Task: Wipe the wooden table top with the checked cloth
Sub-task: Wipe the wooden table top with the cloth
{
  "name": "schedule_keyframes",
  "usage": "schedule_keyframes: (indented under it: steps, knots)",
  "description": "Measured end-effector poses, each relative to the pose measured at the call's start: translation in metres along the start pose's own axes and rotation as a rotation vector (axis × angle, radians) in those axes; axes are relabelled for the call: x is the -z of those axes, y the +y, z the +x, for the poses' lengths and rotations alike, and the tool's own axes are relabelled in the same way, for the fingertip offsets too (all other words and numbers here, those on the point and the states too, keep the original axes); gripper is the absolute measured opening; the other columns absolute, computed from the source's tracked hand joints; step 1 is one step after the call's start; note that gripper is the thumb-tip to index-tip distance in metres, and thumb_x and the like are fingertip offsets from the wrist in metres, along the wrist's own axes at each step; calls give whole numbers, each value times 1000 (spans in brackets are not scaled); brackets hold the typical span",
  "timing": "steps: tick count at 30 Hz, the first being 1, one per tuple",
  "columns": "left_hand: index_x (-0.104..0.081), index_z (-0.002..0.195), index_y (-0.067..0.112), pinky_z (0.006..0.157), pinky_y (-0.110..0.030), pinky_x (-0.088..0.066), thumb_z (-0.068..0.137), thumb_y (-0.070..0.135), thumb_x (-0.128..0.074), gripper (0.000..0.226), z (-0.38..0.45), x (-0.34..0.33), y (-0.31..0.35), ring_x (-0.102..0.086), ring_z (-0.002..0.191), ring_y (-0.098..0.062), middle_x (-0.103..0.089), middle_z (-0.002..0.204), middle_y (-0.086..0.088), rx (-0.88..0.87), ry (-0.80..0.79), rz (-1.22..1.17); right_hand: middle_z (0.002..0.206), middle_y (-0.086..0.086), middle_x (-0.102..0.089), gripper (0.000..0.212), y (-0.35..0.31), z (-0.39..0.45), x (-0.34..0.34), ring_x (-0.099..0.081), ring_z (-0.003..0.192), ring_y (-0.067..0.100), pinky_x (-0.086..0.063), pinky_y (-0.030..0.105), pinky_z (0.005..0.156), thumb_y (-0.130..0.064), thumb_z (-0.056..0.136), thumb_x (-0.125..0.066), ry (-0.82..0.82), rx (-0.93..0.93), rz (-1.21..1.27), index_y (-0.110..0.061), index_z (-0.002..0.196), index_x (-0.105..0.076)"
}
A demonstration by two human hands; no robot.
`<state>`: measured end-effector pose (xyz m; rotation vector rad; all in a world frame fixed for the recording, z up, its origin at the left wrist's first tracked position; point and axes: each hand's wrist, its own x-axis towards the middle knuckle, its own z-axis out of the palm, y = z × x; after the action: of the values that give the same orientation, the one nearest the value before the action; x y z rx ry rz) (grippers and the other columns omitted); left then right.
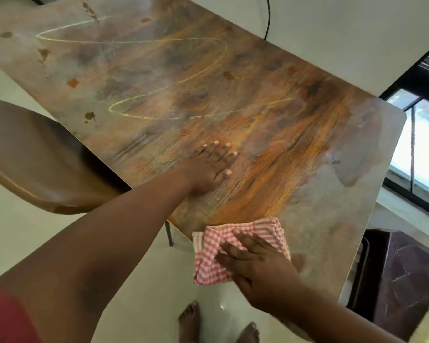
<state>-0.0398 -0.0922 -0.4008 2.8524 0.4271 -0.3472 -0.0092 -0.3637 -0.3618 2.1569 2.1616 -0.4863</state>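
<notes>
Down at the bottom, two bare feet [191,323] stand on the pale glossy floor [139,280]. Just above them, the right hand [255,266] lies flat with straight, spread fingers on the crumpled pink-and-white checked cloth [233,246], pressing it onto the near edge of the table; part of the cloth hangs out past that edge. The hand is not clenched, the palm simply bears down on the fabric.

Further in, the left hand [209,164] is laid flat on bare wood, fingers straight and together, thumb out to the side, grasping nothing, the arm stretched long from the lower left.

The worn brown wooden table top with rounded corners [270,134] shows streaky grain, a dark wet-looking patch [357,164] toward the right corner, thin yellowish looping lines [134,40] across the middle and far part, and small brown spots [44,53] along the left side.

Left of the table sits a rounded brown chair seat [30,154]. On the right, a dark maroon box-like object [401,280]. Far beyond, a black cable [268,18] hangs against the white wall.
</notes>
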Motion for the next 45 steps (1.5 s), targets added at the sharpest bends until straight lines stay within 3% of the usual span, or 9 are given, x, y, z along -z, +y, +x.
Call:
schedule_keyframes:
  steps: [5, 12, 16, 25, 29, 32, 37, 42, 45]
  knots:
    - [15, 150, 32, 116, -38, 15, 101, 51, -7, 58, -1, 0, 0, 22, 145, -18, 20, 159, 3, -6, 2, -5, 134, -8, -54, 42, 23, 4, 6, -49, 127, 26, -39, 47, 102, -39, 89, -39, -13, -86, 76, -35, 127, -56]
    - [15, 150, 33, 115, -37, 15, 99, 53, -5, 58, 1, -6, -1, 21, 145, -17, 18, 159, 3, -14, 43, 4, 152, -12, -25, 48, -5, 17, -9, -9, 145, 24, 1, 41, 115, -39, 94, -30, 19, -161, 226, -39, 142, -33]
    - [17, 149, 34, 115, -38, 16, 99, 53, -4, 57, 3, -8, -3, 22, 145, -17, 19, 159, 4, -15, 43, 10, 142, -11, -45, 41, -12, -11, -9, -36, 136, 25, -21, 47, 109, -37, 93, -40, 27, -63, 110, -37, 133, -49]
    - [16, 149, 36, 113, -35, 17, 98, 55, -4, 58, 4, -8, -4, 22, 144, -15, 20, 159, 5, -5, 33, 5, 133, -4, -56, 41, 39, -48, -4, -48, 127, 31, -40, 50, 100, -35, 89, -42, 36, -216, 116, -30, 127, -57]
    - [14, 150, 35, 113, -36, 16, 99, 53, -6, 57, 2, -7, -2, 20, 145, -16, 18, 160, 4, 5, 40, 4, 150, -14, -22, 52, 31, -20, -8, -12, 145, 24, -4, 38, 115, -36, 91, -31, 65, -301, 220, -37, 143, -32]
    - [13, 150, 34, 114, -36, 15, 100, 52, -8, 57, 1, -6, 0, 19, 146, -16, 17, 160, 4, 6, 39, 3, 147, -20, -8, 50, 10, -19, -17, 1, 144, 18, 7, 36, 114, -41, 94, -27, 64, -273, 246, -41, 144, -24]
    - [12, 151, 33, 115, -37, 14, 100, 51, -8, 58, 2, -5, 0, 18, 146, -17, 17, 160, 4, 11, 33, 3, 138, -12, -49, 40, -5, -49, -18, -36, 133, 21, -28, 46, 105, -37, 91, -44, 95, -154, 56, -37, 130, -52]
    - [15, 150, 35, 116, -37, 14, 98, 54, -5, 59, 3, -7, -2, 20, 145, -16, 19, 159, 5, 0, 25, 6, 131, -11, -56, 40, 21, -64, -14, -50, 125, 23, -41, 44, 99, -42, 89, -42, 69, -169, 53, -35, 126, -56]
    - [15, 150, 35, 116, -38, 14, 98, 54, -5, 59, 4, -7, -2, 20, 145, -17, 18, 160, 4, -1, 29, 8, 133, -2, -57, 43, 48, -55, -5, -49, 126, 32, -42, 49, 99, -27, 85, -52, 106, -296, 123, -28, 128, -56]
